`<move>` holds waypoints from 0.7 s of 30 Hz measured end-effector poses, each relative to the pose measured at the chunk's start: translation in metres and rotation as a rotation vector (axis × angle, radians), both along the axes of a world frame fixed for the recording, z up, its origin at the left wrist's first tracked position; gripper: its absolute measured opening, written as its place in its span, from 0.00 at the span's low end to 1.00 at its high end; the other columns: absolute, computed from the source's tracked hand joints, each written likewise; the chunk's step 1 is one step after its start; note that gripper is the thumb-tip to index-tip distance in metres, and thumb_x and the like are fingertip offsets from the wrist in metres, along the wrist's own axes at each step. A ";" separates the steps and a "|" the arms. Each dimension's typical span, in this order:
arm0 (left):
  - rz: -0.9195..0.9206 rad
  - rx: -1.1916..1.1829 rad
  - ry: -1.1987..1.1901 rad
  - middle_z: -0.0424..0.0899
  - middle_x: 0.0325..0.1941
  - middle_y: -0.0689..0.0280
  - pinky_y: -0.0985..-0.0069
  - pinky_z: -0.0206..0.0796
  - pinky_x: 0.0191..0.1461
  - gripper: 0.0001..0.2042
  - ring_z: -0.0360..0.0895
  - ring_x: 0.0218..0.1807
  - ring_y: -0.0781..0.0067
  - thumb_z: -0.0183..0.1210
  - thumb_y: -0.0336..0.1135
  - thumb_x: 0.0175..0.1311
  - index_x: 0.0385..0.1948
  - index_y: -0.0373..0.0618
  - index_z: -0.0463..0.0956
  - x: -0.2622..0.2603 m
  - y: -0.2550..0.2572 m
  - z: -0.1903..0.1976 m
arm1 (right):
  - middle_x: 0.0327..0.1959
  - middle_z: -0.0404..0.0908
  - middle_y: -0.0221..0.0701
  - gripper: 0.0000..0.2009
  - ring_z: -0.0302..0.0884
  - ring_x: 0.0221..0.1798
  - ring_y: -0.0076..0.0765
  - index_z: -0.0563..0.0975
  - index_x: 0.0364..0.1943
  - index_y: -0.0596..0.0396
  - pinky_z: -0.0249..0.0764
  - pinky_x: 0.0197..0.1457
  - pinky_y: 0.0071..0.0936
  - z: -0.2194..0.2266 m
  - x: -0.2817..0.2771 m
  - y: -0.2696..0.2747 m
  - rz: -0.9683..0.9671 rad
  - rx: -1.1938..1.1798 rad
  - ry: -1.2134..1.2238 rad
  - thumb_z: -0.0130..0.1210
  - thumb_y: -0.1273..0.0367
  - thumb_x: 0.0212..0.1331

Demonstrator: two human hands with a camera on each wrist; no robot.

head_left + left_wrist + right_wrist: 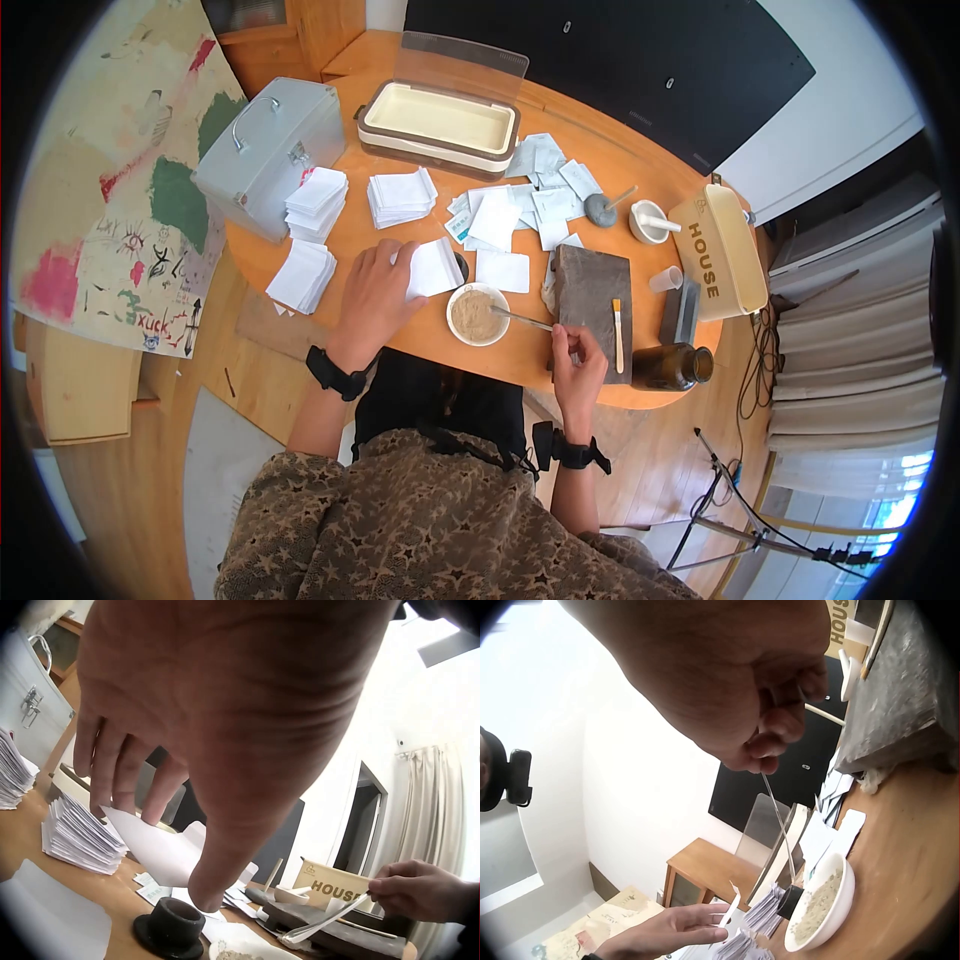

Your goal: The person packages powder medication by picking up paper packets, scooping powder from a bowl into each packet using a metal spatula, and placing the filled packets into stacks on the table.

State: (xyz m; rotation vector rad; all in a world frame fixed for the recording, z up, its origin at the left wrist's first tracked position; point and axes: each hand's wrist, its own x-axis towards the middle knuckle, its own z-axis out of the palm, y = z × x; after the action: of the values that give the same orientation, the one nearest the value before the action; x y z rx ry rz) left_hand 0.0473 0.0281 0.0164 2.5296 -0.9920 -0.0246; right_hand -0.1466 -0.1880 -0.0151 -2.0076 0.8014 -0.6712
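My left hand holds a white paper packet between thumb and fingers, above a small black stand seen in the left wrist view. My right hand pinches a thin metal spatula, its far end over the rim of a white bowl holding beige powder. In the right wrist view the metal tool slants down from the fingertips toward the bowl and the black stand.
Stacked packets and a metal case lie left and behind. A lidded tray stands at the back. On the right are a dark slab with a brush, a brown jar, a mortar and a HOUSE box.
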 end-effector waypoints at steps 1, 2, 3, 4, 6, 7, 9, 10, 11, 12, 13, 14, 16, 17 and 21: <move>0.011 -0.009 0.003 0.74 0.61 0.53 0.59 0.64 0.68 0.34 0.71 0.62 0.49 0.73 0.34 0.51 0.63 0.41 0.70 -0.003 -0.001 0.000 | 0.22 0.76 0.24 0.11 0.67 0.27 0.16 0.81 0.34 0.63 0.64 0.30 0.19 0.001 0.000 0.000 0.009 -0.018 -0.013 0.61 0.67 0.69; 0.020 -0.020 0.005 0.74 0.60 0.54 0.59 0.63 0.68 0.34 0.71 0.62 0.49 0.73 0.33 0.50 0.63 0.41 0.70 -0.004 -0.002 0.000 | 0.22 0.76 0.24 0.11 0.67 0.27 0.15 0.81 0.35 0.63 0.63 0.30 0.18 0.003 0.000 0.000 0.017 -0.038 -0.026 0.61 0.67 0.69; 0.014 -0.018 0.011 0.74 0.60 0.54 0.59 0.63 0.68 0.34 0.71 0.62 0.49 0.73 0.33 0.50 0.63 0.41 0.70 -0.006 -0.002 -0.002 | 0.22 0.76 0.24 0.11 0.67 0.27 0.15 0.81 0.35 0.63 0.63 0.30 0.18 0.006 -0.001 0.001 0.010 -0.035 -0.020 0.61 0.67 0.69; 0.009 -0.033 -0.008 0.74 0.60 0.54 0.59 0.63 0.68 0.34 0.71 0.62 0.49 0.73 0.33 0.49 0.62 0.41 0.70 -0.008 -0.003 -0.006 | 0.23 0.75 0.24 0.11 0.67 0.27 0.15 0.81 0.35 0.63 0.62 0.30 0.18 0.011 -0.001 0.003 0.004 -0.018 -0.017 0.61 0.67 0.69; -0.002 -0.050 -0.021 0.75 0.59 0.54 0.60 0.63 0.68 0.34 0.71 0.62 0.49 0.73 0.33 0.49 0.62 0.41 0.71 -0.011 -0.006 -0.012 | 0.23 0.75 0.23 0.10 0.67 0.27 0.14 0.81 0.35 0.62 0.62 0.30 0.18 0.018 -0.003 0.004 -0.008 -0.002 -0.010 0.61 0.67 0.69; -0.010 -0.050 -0.017 0.75 0.59 0.54 0.60 0.63 0.68 0.34 0.71 0.62 0.49 0.73 0.32 0.49 0.62 0.41 0.71 -0.012 -0.007 -0.014 | 0.22 0.77 0.26 0.10 0.68 0.27 0.16 0.81 0.35 0.63 0.65 0.32 0.20 0.020 -0.003 0.004 -0.018 0.014 -0.010 0.62 0.68 0.69; -0.021 -0.052 -0.012 0.74 0.59 0.54 0.60 0.63 0.68 0.34 0.71 0.62 0.49 0.73 0.32 0.48 0.61 0.40 0.71 -0.015 -0.010 -0.019 | 0.22 0.78 0.30 0.10 0.69 0.27 0.19 0.81 0.35 0.64 0.68 0.33 0.21 0.024 -0.004 0.003 -0.030 0.030 -0.010 0.62 0.69 0.68; -0.024 -0.043 0.004 0.74 0.59 0.54 0.60 0.63 0.68 0.34 0.71 0.62 0.49 0.73 0.32 0.48 0.61 0.40 0.71 -0.016 -0.013 -0.021 | 0.22 0.78 0.29 0.09 0.69 0.28 0.18 0.81 0.36 0.64 0.67 0.33 0.21 0.025 -0.005 0.002 -0.025 0.037 -0.033 0.62 0.69 0.68; -0.028 -0.035 0.021 0.74 0.59 0.54 0.60 0.63 0.68 0.34 0.71 0.62 0.49 0.73 0.32 0.48 0.60 0.40 0.71 -0.018 -0.015 -0.022 | 0.22 0.78 0.27 0.09 0.69 0.28 0.18 0.82 0.36 0.64 0.67 0.34 0.20 0.026 -0.005 0.002 -0.020 0.045 -0.055 0.62 0.69 0.68; -0.029 -0.035 0.021 0.74 0.59 0.54 0.60 0.63 0.68 0.34 0.71 0.62 0.49 0.73 0.32 0.48 0.60 0.40 0.71 -0.020 -0.017 -0.022 | 0.22 0.78 0.27 0.09 0.69 0.28 0.18 0.82 0.36 0.64 0.67 0.34 0.20 0.028 -0.004 0.003 -0.021 0.044 -0.055 0.62 0.69 0.68; -0.036 -0.029 0.040 0.74 0.59 0.54 0.60 0.63 0.68 0.34 0.71 0.62 0.49 0.74 0.32 0.48 0.60 0.40 0.71 -0.021 -0.018 -0.022 | 0.23 0.78 0.27 0.09 0.69 0.28 0.18 0.82 0.36 0.64 0.67 0.33 0.20 0.032 -0.004 0.004 -0.025 0.048 -0.056 0.62 0.69 0.68; -0.043 -0.022 0.059 0.74 0.59 0.55 0.59 0.62 0.69 0.34 0.71 0.62 0.49 0.74 0.32 0.47 0.60 0.40 0.71 -0.022 -0.020 -0.022 | 0.23 0.78 0.26 0.09 0.69 0.28 0.18 0.82 0.36 0.64 0.67 0.33 0.20 0.033 -0.002 0.004 -0.029 0.052 -0.058 0.62 0.69 0.68; -0.060 -0.022 0.046 0.75 0.59 0.54 0.60 0.62 0.69 0.34 0.71 0.62 0.49 0.74 0.32 0.47 0.60 0.39 0.71 -0.024 -0.022 -0.020 | 0.22 0.77 0.26 0.09 0.69 0.28 0.18 0.81 0.36 0.63 0.67 0.33 0.20 0.034 0.001 0.006 -0.018 0.054 -0.073 0.62 0.69 0.68; -0.072 -0.021 0.034 0.75 0.59 0.54 0.60 0.62 0.69 0.34 0.71 0.62 0.50 0.74 0.32 0.47 0.60 0.39 0.71 -0.026 -0.023 -0.020 | 0.22 0.77 0.27 0.08 0.68 0.28 0.18 0.81 0.36 0.63 0.67 0.33 0.21 0.034 0.002 0.007 -0.004 0.056 -0.086 0.62 0.70 0.68; -0.101 -0.014 0.015 0.75 0.59 0.54 0.60 0.61 0.70 0.34 0.71 0.63 0.49 0.75 0.33 0.46 0.60 0.39 0.71 -0.030 -0.027 -0.019 | 0.22 0.77 0.28 0.08 0.68 0.28 0.18 0.81 0.36 0.63 0.68 0.34 0.21 0.029 0.008 0.008 0.030 0.024 -0.081 0.62 0.70 0.67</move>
State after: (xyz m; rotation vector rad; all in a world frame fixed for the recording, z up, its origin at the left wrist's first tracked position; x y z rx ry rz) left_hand 0.0176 0.0016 -0.0026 2.4616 -1.1090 -0.0654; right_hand -0.1383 -0.1796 0.0138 -1.9537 0.7271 -0.7179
